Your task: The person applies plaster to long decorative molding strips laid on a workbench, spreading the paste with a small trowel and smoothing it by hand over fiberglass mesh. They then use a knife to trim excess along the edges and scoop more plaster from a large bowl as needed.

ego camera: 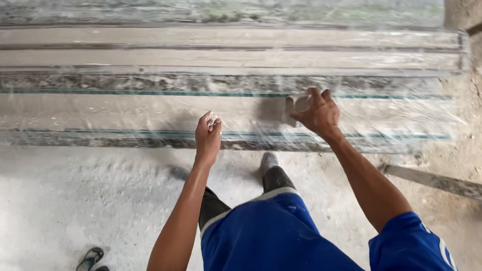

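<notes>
A long stack of stone slabs [150,108] lies across the view, covered in clear plastic wrap [391,113]. My right hand [317,113] is shut on a small roll of clear plastic film [298,103], held against the wrapped stack. My left hand [207,135] is closed in a fist on a bunched end of the plastic film [213,120], just in front of the stack's near edge. My legs in blue shorts [271,231] are below, one foot [268,161] close to the stack.
A dusty concrete floor [85,195] spreads in front of the stack. A sandal [90,258] lies at the lower left. A flat board [432,181] rests on the ground at the right, beside sandy ground [464,150].
</notes>
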The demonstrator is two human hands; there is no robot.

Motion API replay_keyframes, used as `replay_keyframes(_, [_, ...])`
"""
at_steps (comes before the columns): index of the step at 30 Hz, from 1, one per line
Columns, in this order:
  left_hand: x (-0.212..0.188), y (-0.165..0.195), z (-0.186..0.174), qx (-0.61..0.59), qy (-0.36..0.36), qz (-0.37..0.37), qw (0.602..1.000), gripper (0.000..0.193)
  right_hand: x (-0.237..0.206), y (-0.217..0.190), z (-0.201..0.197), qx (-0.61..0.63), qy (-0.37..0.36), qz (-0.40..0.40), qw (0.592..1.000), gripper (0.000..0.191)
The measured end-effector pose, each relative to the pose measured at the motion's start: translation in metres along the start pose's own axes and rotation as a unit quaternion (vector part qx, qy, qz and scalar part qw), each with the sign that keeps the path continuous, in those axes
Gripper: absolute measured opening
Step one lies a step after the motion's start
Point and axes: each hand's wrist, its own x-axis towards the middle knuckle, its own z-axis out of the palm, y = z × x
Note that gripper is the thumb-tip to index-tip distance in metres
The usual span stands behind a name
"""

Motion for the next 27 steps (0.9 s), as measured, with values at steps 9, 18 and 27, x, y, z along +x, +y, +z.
replay_keyframes(9, [-0.028,0.015,0.138,-0.007,-0.05,0.054,0.997,0.055,-0.034,0.236,-0.079,-0.007,0.074,0.171,0.983,0.082])
replay_keyframes(18, [-0.042,0.037,0.208,-0.007,-0.096,0.07,0.993,0.051,-0.056,0.403,-0.134,0.025,0.1,0.314,0.944,0.074])
replay_keyframes(27, [-0.033,0.036,0.203,0.07,-0.051,0.072,0.994,0.049,-0.026,0.441,-0.15,-0.024,0.198,0.197,0.96,0.087])
